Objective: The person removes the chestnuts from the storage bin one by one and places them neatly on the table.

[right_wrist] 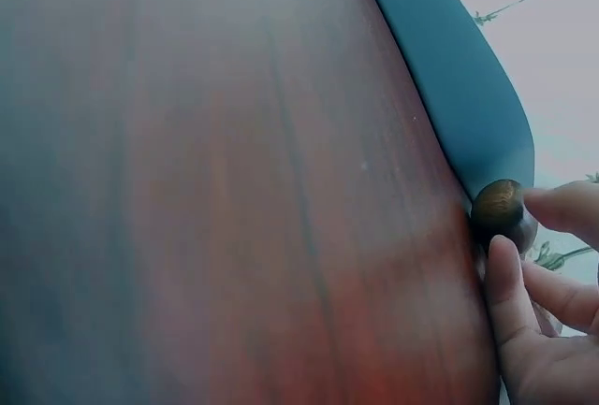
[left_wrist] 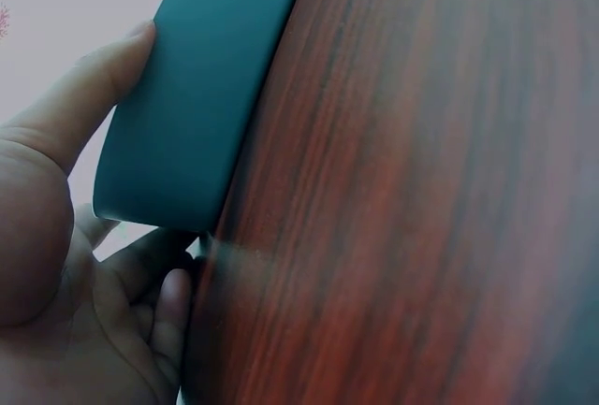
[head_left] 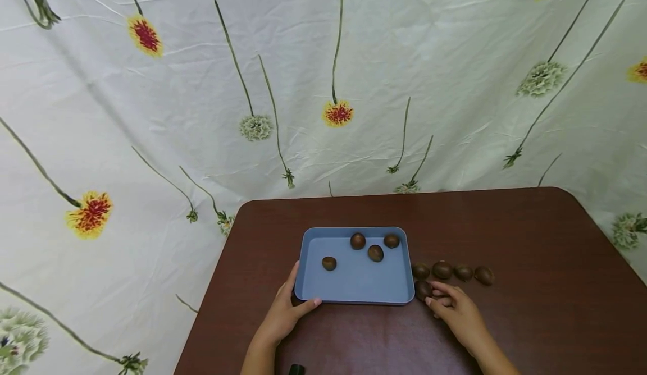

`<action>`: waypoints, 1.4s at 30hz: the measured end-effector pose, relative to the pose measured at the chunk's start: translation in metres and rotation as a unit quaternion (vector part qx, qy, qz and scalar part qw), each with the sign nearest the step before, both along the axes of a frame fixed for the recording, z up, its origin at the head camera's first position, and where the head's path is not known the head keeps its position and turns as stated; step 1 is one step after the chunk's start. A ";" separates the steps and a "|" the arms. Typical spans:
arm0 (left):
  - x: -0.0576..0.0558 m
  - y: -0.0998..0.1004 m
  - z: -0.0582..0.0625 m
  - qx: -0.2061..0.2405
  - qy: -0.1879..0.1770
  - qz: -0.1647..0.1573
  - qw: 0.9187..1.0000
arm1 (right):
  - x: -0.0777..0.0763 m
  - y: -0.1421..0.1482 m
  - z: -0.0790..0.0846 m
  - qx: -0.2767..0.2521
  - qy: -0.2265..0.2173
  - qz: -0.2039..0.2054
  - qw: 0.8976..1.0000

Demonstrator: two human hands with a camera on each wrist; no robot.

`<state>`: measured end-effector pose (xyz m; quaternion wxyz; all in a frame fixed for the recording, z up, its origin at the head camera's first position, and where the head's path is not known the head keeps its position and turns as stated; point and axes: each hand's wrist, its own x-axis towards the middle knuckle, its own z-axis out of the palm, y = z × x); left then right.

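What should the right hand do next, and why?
Probably release the nut: the right hand pinches it beside the tray, and it seems already down on the table, just nearer than the row of four.

Blue tray (head_left: 349, 288), brown nuts (head_left: 376, 253), reddish wood-grained table (head_left: 546, 240), white cloth (head_left: 429, 55) with red and yellow flowers (head_left: 337, 114)

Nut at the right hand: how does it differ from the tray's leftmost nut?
The right hand holds the pinched nut; no hand touches the leftmost nut. The pinched nut is outside the tray, by its near right corner; the leftmost nut lies inside. In the head view, the pinched nut looks darker than the leftmost nut. Both are brown and rounded.
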<state>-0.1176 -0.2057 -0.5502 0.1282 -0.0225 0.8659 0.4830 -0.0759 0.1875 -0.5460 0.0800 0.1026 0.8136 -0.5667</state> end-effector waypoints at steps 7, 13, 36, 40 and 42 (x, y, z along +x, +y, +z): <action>0.000 -0.001 -0.002 0.003 0.000 -0.003 1.000 | 0.005 0.000 0.003 -0.022 0.003 -0.030 0.999; 0.000 -0.001 0.000 0.009 -0.002 -0.001 1.000 | 0.006 -0.002 0.008 -0.020 0.043 -0.039 0.998; 0.001 0.000 0.001 0.005 -0.005 0.000 1.000 | -0.027 -0.048 0.024 -0.063 0.148 0.022 0.987; 0.000 0.000 0.001 0.001 -0.002 -0.001 1.000 | -0.039 -0.057 0.021 -0.038 0.187 0.031 0.981; 0.001 0.000 0.000 0.001 -0.002 -0.001 1.000 | -0.044 -0.061 0.022 -0.032 0.190 0.032 0.981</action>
